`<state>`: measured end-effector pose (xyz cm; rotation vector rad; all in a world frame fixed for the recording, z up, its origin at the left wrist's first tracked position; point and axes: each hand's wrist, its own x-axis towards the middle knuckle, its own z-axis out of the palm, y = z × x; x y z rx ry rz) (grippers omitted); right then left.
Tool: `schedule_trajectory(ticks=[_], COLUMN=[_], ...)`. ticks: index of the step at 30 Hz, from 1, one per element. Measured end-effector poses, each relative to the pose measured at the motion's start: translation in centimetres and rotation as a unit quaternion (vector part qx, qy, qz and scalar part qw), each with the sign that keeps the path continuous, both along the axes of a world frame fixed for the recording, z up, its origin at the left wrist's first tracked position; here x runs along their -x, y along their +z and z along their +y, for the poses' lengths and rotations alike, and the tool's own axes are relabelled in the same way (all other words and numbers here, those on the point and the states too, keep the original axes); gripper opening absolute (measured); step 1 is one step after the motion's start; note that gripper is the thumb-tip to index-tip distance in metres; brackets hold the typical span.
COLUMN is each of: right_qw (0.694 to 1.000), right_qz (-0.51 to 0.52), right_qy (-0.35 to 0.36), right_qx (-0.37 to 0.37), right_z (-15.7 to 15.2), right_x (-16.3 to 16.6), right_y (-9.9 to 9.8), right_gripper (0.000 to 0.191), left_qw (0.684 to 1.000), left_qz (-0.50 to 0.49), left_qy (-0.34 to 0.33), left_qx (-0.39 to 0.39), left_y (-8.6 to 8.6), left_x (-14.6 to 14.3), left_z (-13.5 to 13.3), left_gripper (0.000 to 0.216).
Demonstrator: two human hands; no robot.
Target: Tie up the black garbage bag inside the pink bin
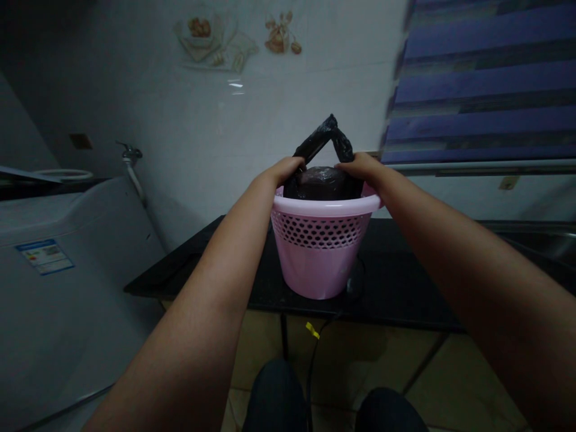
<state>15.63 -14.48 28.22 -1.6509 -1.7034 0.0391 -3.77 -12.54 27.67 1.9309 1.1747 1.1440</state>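
Note:
A pink plastic basket [315,264] with a band of holes below its rim stands upright on the black counter. Inside it sits a black plastic bag [321,183], its top bulging above the rim and a twisted strip of it arching up to a peak. At the basket's left side my left hand [288,169] is closed round the lower left end of that strip. My right hand [361,167] grips the bag's other end at the right side of the rim. Most fingertips of both hands are hidden by the bag and the hands themselves.
The black counter [405,288] ends at a front edge near my knees. A black cable with a yellow tag [312,330] hangs in front. On the left stand a white washing machine [81,270] and a wall tap [129,151]; a metal sink [553,243] is at the right.

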Motion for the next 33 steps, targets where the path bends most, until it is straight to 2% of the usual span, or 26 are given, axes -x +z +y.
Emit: schedule_trajectory(ticks=[4, 10, 16, 23, 33], right_qw=[0.999, 0.996, 0.990, 0.985, 0.982], right_qz=[0.002, -0.070, -0.123, -0.144, -0.156], right_qy=[0.013, 0.011, -0.010, -0.005, -0.027], right_qx=[0.038, 0.056, 0.075, 0.094, 0.102], right_z=[-0.6, 0.7, 0.3, -0.3, -0.5], right_x=[0.4, 0.1, 0.4, 0.6, 0.9], right_y=[0.2, 0.1, 0.1, 0.2, 0.4], right_gripper=[0.037, 0.036, 0.036, 0.030, 0.027], left_qw=[1.000, 1.000, 0.998, 0.996, 0.998], left_qz=[0.002, 0.015, 0.024, -0.017, 0.053], left_qy=[0.006, 0.000, -0.042, -0.089, -0.026], left_qx=[-0.002, -0.006, -0.040, -0.017, -0.024], left_y=[0.1, 0.1, -0.2, -0.3, -0.1], left_x=[0.0, 0.2, 0.4, 0.1, 0.3], left_z=[0.0, 0.6, 1.5, 0.6, 1.0], left_gripper=[0.015, 0.016, 0.025, 0.036, 0.038])
